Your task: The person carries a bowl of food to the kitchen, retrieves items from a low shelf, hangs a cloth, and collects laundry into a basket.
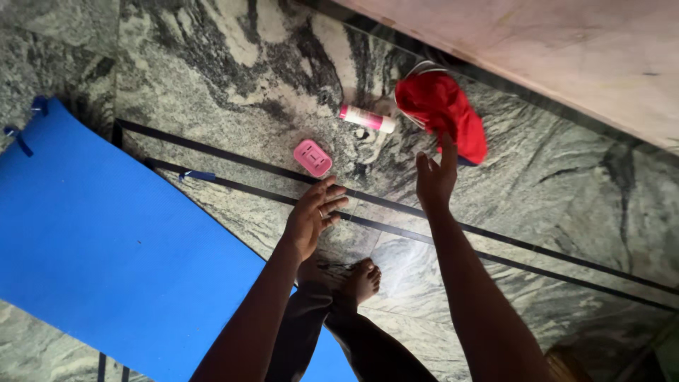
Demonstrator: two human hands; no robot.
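The right hand [435, 177] is open, just below the red cloth [442, 113]. The left hand [315, 212], fingers spread, holds nothing, near the pink box [312, 157]. Grab the cloth's middle.

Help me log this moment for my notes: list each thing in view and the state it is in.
left hand: empty, fingers spread, above the floor
right hand: empty, open, reaching toward the cloth
red cloth: crumpled on the floor
pink case: closed, lying flat
pink and white tube: capped, lying on its side
blue mat: unrolled flat
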